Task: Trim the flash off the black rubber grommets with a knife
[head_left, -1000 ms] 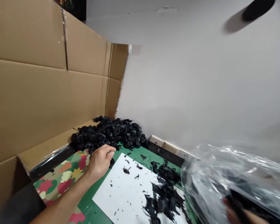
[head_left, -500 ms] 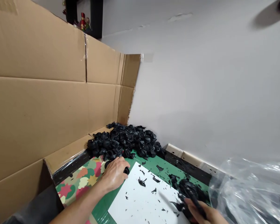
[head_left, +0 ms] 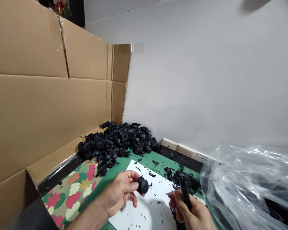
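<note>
My left hand (head_left: 123,190) pinches a round black rubber part (head_left: 143,185) with a cap-like end between thumb and fingers, above a white sheet (head_left: 139,207). To its right, my right hand (head_left: 189,204) is wrapped round a slim black-handled tool (head_left: 186,193) pointing up and away; its working end cannot be made out. The part and the tool are apart. Small black scraps (head_left: 159,202) are scattered over the sheet, and a clump of black trimmings (head_left: 186,180) lies just beyond my right hand.
A heap of black rubber parts (head_left: 120,137) fills the back corner, between a cardboard wall (head_left: 91,102) and the white wall. A green mat (head_left: 150,158) and patterned sheet (head_left: 79,185) cover the table. Power sockets (head_left: 184,150) line the back; a clear plastic bag (head_left: 249,185) bulges at right.
My left hand has moved from beside the heap to above the white sheet, with the round black part held up. My right hand has lifted slightly with the tool. The view has shifted right.
</note>
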Motion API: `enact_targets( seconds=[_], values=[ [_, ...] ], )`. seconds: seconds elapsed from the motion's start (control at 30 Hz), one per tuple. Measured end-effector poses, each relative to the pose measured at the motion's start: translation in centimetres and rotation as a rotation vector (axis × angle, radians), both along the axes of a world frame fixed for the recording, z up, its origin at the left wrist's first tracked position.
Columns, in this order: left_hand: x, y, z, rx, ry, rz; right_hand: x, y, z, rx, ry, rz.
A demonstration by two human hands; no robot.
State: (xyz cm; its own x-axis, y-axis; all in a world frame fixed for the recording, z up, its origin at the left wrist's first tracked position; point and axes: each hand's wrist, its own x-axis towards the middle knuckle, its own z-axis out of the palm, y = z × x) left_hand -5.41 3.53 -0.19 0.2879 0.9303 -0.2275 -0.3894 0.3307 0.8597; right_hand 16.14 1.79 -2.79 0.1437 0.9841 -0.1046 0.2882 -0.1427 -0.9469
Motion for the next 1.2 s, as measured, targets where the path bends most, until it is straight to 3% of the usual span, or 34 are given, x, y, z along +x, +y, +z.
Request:
enact_targets(
  seconds=[0.3, 0.47, 0.7, 0.93, 1.0, 1.13, 1.2],
  values=[
    [0.4, 0.1, -0.1, -0.024, 0.014, -0.024, -0.9, -0.5, -0.1, 0.028, 0.025, 0.007],
    [0.8, -0.1, -0.4, 0.012, 0.078, -0.021, -2.2, -1.1, -0.5, -0.03, 0.152, 0.029],
    [1.1, -0.3, -0.6, 0.098, 0.221, -0.042, -3.4, -1.0, -0.6, 0.079, 0.196, -0.066],
    [1.5, -0.5, -0.3, 0.188, 0.353, -0.143, -3.0, -0.4, 0.9, 0.075, 0.24, 0.206],
    [1.6, -0.5, -0.4, 0.192, 0.374, -0.092, -3.4, -0.6, 1.1, 0.081, 0.259, 0.227],
    [1.8, -0.6, -0.3, 0.246, 0.34, 0.116, -4.3, -1.2, 0.2, 0.086, 0.246, 0.028],
    [1.8, -0.8, -0.1, 0.272, 0.325, 0.136, -4.6, -1.2, -0.6, 0.069, 0.264, -0.038]
  ],
)
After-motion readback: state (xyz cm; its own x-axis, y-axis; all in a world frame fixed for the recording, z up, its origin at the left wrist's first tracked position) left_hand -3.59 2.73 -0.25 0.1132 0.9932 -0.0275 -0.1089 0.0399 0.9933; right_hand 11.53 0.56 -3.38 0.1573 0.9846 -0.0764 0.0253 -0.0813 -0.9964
